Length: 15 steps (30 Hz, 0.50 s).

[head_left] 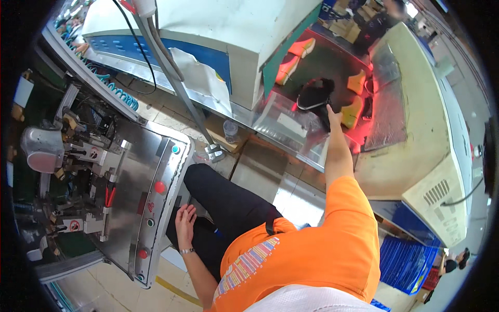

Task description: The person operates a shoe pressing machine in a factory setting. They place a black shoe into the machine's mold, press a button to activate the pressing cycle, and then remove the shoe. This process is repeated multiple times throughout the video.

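Machinery is sitting on your far left, a grey press-type machine (pixel 44 148) with a slanted steel control panel (pixel 140 182) carrying red and green buttons. Your left hand (pixel 185 220) is resting flat on your black-trousered knee (pixel 218 200) just beside that panel's edge, fingers loose and spread, holding nothing, a watch band showing at the wrist. Moving along, a clear plastic cup (pixel 231 130) is standing on the floor near a metal post, and a white-and-blue machine housing (pixel 223 31) is looming above it. Further right you're stretching your right arm out in its orange sleeve toward the red-lit conveyor belt (pixel 332 62), and your right hand (pixel 328 115) is gripping the black shoe (pixel 314 94) at its heel end, fingers wrapped on it as far as I can tell. Orange-and-yellow shoes (pixel 297 56) are lying further along the belt, and a beige oven housing (pixel 436 156) is sitting on your far right, with blue crates (pixel 408 262) below it.
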Motion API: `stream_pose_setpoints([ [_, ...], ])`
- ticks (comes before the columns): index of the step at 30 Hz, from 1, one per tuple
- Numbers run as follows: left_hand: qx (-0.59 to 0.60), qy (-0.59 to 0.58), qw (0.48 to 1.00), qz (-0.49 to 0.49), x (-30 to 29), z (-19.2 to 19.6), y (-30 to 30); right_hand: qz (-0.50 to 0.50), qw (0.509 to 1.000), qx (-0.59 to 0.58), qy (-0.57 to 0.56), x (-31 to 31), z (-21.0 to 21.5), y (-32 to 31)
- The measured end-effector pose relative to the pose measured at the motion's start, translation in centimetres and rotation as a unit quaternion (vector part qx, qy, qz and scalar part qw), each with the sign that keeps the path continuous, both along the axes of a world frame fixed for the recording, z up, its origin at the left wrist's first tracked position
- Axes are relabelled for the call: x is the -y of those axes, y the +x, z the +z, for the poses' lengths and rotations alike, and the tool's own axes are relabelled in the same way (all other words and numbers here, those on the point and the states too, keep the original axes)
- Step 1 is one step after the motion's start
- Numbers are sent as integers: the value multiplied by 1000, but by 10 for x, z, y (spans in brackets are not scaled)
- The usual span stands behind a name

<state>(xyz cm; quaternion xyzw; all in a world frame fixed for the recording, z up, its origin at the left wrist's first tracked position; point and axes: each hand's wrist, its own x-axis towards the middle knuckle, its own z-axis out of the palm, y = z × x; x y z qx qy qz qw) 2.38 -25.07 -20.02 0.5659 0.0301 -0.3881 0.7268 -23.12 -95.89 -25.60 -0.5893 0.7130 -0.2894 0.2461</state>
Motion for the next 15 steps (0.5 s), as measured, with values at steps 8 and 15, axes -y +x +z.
stream_pose_setpoints([
  [8,-72,-30,982,175,-63,48,-22,-59,972,-171,149,-32,59,76],
  [15,-116,9,934,338,-137,11,-42,-37,978,-188,85,-24,66,92],
])
